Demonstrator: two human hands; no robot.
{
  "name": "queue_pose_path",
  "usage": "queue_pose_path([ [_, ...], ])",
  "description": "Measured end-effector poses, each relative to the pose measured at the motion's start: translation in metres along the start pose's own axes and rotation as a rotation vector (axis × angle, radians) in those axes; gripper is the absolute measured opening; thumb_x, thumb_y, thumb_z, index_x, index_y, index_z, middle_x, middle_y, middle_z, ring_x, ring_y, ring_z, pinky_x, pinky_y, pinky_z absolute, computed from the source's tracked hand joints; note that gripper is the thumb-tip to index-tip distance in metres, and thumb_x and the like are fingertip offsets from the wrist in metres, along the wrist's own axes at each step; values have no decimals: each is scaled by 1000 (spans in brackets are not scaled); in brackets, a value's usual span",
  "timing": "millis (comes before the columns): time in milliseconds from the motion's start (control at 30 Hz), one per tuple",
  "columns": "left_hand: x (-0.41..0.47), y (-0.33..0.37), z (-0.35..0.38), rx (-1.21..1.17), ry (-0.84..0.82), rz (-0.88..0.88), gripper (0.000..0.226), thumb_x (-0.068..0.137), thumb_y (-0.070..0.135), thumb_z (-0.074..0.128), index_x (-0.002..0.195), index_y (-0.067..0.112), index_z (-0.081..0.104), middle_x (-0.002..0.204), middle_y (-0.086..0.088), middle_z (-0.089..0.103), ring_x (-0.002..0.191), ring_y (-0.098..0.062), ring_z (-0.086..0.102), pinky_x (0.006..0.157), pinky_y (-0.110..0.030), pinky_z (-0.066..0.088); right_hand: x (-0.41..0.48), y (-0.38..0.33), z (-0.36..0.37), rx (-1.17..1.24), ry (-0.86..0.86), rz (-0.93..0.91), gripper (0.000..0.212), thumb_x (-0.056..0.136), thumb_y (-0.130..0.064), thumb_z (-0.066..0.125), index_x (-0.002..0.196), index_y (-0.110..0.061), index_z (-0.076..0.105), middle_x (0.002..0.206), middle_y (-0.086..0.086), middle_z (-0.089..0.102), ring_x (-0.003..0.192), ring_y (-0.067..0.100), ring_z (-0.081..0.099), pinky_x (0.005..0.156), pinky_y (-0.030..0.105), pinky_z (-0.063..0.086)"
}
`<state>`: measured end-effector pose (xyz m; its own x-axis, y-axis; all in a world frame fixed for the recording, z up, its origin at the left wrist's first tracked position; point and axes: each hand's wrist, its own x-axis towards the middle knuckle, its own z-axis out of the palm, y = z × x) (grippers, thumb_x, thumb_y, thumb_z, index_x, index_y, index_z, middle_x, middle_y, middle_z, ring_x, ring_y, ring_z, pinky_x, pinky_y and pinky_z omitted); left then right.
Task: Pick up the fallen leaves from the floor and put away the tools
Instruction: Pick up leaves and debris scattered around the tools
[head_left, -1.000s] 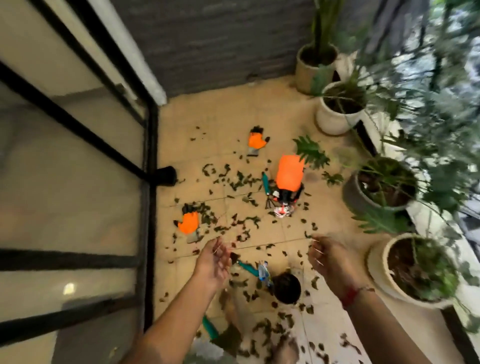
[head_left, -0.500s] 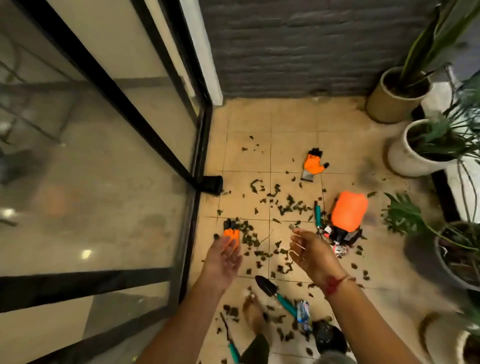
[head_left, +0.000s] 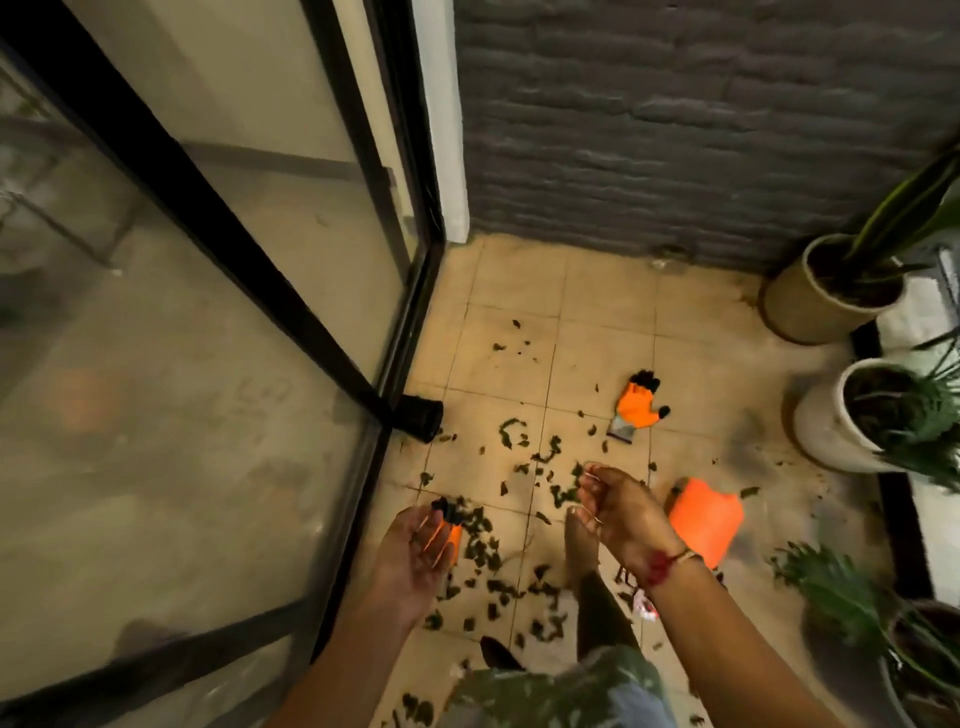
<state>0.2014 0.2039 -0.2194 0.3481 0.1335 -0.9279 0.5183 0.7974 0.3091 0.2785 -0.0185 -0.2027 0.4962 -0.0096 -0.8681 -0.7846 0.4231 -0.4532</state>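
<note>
1. A glass sliding door (head_left: 208, 364) in a black frame fills the left side. A black door stop (head_left: 420, 415) sits at its foot on the tiled floor (head_left: 519, 291).
2. The left hand (head_left: 415, 551) hovers palm up close to the door track, fingers relaxed, its grip released and holding nothing. Right under it lies an orange glove (head_left: 451, 535), mostly hidden by the hand (only the black fingertips and a strip of orange show).
3. Fallen leaves (head_left: 483, 553) are scattered on the tiles from the door stop across to the middle, thickest around and below the two hands.
4. A dark pointed tool blade (head_left: 496, 653) lies on the floor near the bottom edge, beside the person's patterned clothing.
5. A bare foot (head_left: 582, 545) stands among the leaves, between the hands.
6. The right hand (head_left: 618, 514) hangs over the floor with fingers loosely curled, its grip released, nothing visible in it. A red thread (head_left: 657, 566) circles the wrist.
7. A second orange glove (head_left: 638, 408) lies flat farther back, near the edge of the leaf scatter.
8. An orange bag (head_left: 706, 525) lies on the floor just right of the right hand, partly covered by the wrist.
9. Along the right edge stand a beige plant pot (head_left: 795, 306) by the grey brick wall and a white plant pot (head_left: 821, 426) nearer, with more foliage at the bottom corner.
</note>
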Motion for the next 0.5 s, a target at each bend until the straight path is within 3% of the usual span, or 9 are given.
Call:
queue_pose_path([
  [100, 37, 8, 51, -16, 18, -18, 18, 96, 26, 53, 96, 11, 63, 92, -7, 65, 85, -21, 60, 71, -33, 48, 44, -39, 8, -62, -21, 19, 20, 98, -19, 44, 96, -15, 63, 84, 1, 61, 80, 14, 58, 70, 28, 45],
  [200, 75, 17, 108, -59, 13, -8, 18, 97, 24, 50, 93, 11, 62, 92, -6, 63, 84, -20, 60, 75, -31, 47, 91, -82, 14, -111, -33, 6, 21, 98, -16, 42, 93, -13, 62, 78, 0, 59, 72, 14, 53, 74, 27, 43],
  [333, 125, 20, 167, 26, 15, 20, 21, 99, 25, 46, 110, 12, 60, 105, -4, 64, 105, -22, 57, 92, -35, 41, 155, -128, 16, -254, -56, -57, 19, 97, -10, 43, 90, -14, 61, 68, -3, 55, 54, 8, 50, 56, 22, 39],
  [500, 182, 31, 191, 205, 47, 75, 23, 101, 23, 42, 114, 13, 58, 112, -3, 62, 110, -21, 54, 92, -35, 39, 219, -151, 16, -359, 0, -62, 19, 96, -9, 47, 87, -13, 62, 75, 2, 59, 66, 13, 53, 62, 26, 40],
])
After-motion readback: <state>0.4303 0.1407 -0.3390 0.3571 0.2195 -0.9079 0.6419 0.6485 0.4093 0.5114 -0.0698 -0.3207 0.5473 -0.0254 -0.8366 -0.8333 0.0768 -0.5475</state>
